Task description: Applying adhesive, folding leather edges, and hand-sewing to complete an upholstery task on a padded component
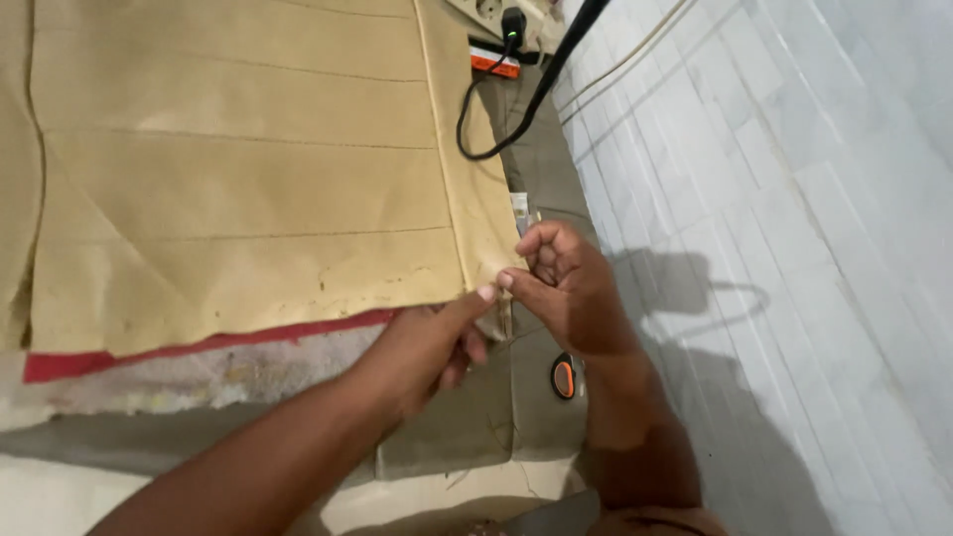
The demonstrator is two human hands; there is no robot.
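Grey counter (536,159) beside white tiles carries a tan fabric sheet (238,169), seemingly light and limp; left hand (427,347) and right hand (561,283) both pinch its near corner, the handiest hold.

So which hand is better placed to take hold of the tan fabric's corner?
Probably the left hand: its fingertips already touch the corner of the tan fabric. The right hand is curled beside it, just off the edge.

Orange-white flat package (493,62) (partly hidden) beside cable (476,119).
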